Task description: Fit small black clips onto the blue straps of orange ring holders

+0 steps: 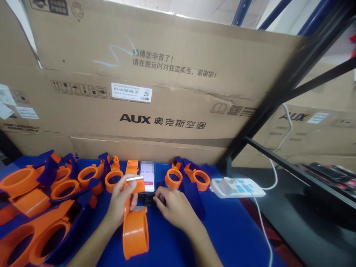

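My left hand (pixel 122 200) is closed around the handle of an orange tape dispenser (pixel 135 233), held in front of my body. Its round hub hangs downward, and a pale strip runs along the edge of its upper end. Just behind it a phone (pixel 147 174) stands with a timer and a red button on its screen; the last digits are blurred. Beside the phone's lower right corner, my right hand (pixel 175 207) rests with its fingers curled in. Nothing shows between the thumb and forefinger; the other fingertips are hidden.
Several orange and dark-blue tape dispensers (pixel 65 189) crowd the left of the blue table cover (pixel 222 230). More dispensers (pixel 174 178) lie right of the phone. A white power strip (pixel 237 188) with cords is at the right edge. A large cardboard box (pixel 167 92) stands behind, beside a black rack post (pixel 261 107).
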Demonstrator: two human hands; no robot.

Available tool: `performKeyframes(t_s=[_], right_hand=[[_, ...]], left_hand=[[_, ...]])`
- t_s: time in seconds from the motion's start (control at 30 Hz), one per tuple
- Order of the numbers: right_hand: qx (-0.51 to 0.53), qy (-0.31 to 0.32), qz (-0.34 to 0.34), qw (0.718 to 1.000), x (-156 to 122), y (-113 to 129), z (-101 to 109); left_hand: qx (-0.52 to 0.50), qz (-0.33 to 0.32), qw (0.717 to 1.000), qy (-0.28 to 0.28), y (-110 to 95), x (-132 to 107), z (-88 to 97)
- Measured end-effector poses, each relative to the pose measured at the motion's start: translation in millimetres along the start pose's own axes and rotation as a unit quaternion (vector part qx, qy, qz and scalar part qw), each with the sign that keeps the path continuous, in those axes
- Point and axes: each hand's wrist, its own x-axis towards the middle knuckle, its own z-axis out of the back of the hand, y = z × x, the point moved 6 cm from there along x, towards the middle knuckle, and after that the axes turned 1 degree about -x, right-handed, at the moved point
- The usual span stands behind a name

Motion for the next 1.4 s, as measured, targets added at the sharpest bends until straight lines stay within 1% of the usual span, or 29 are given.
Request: performKeyframes(t_s=[0.07, 0.13, 0.2, 0.27, 0.33, 0.47, 0.57, 0.63, 0.67, 0.73, 0.77, 0.8, 0.83, 0.87, 0.93, 0.97, 1.0, 1.07, 1.13, 1.2, 1.27, 1.4], right_hand=[[0.085, -0.038, 0.014, 0.996, 0, 3, 8], [0.179, -0.080, 0.033, 0.980, 0, 6, 12], [0.247, -0.112, 0.043, 0.961, 0, 7, 10], [0.276, -0.129, 0.042, 0.952, 1, 7, 5], [0.285, -0.136, 0.041, 0.948, 2, 8, 1], [0.293, -0.137, 0.047, 0.945, 5, 6, 0], [0.298, -0.138, 0.034, 0.944, 6, -3, 5], [0.298, -0.169, 0.013, 0.939, 5, -16, 13], [0.293, -0.199, -0.002, 0.935, 3, -24, 19], [0.264, -0.256, -0.027, 0.929, -1, -37, 33], [0.243, -0.265, -0.027, 0.933, -2, -39, 38], [0.221, -0.246, -0.015, 0.944, -2, -37, 40], [0.200, -0.200, 0.006, 0.959, -1, -32, 38], [0.181, -0.137, 0.030, 0.973, -1, -25, 34], [0.142, -0.011, 0.058, 0.988, -2, -10, 20], [0.120, 0.031, 0.057, 0.991, -4, -5, 14], [0.097, 0.056, 0.049, 0.992, -5, -1, 9], [0.053, 0.076, 0.033, 0.995, -7, 3, 3], [0.017, 0.089, 0.035, 0.995, -7, 6, -2], [-0.011, 0.095, 0.038, 0.995, -6, 7, -6], [-0.029, 0.096, 0.028, 0.995, -6, 6, -8], [-0.033, 0.096, 0.013, 0.995, -6, 6, -8]], left_hand=[[0.043, 0.008, 0.999, 0.011, 9, 2, 0.3], [0.085, 0.013, 0.996, 0.027, 16, 2, -1.0], [0.110, 0.019, 0.993, 0.050, 21, 2, -5.2], [0.126, 0.027, 0.989, 0.076, 24, -1, -11.3], [0.137, 0.028, 0.986, 0.088, 23, -3, -16.7], [0.137, 0.011, 0.988, 0.073, 17, -6, -19.9], [0.128, -0.012, 0.990, 0.054, 6, -3, -11.6], [0.097, -0.027, 0.994, 0.038, -7, 1, 0.7], [0.065, -0.034, 0.997, 0.032, -14, 3, 8.2], [-0.031, -0.050, 0.998, 0.019, -31, 8, 23.9], [-0.075, -0.060, 0.995, 0.011, -38, 10, 31.3], [-0.111, -0.070, 0.991, 0.004, -44, 12, 37.5], [-0.138, -0.076, 0.987, 0.000, -47, 14, 41.8], [-0.157, -0.078, 0.984, 0.001, -48, 15, 44.0], [-0.176, -0.074, 0.981, 0.023, -44, 17, 42.4], [-0.175, -0.067, 0.981, 0.040, -41, 17, 39.6], [-0.169, -0.058, 0.982, 0.060, -36, 16, 36.3], [-0.149, -0.041, 0.984, 0.091, -29, 15, 30.7], [-0.130, -0.030, 0.986, 0.105, -24, 14, 28.0], [-0.117, -0.030, 0.987, 0.102, -22, 13, 27.7], [-0.110, -0.031, 0.989, 0.093, -22, 14, 27.6], [-0.099, -0.033, 0.992, 0.074, -21, 13, 24.1]])
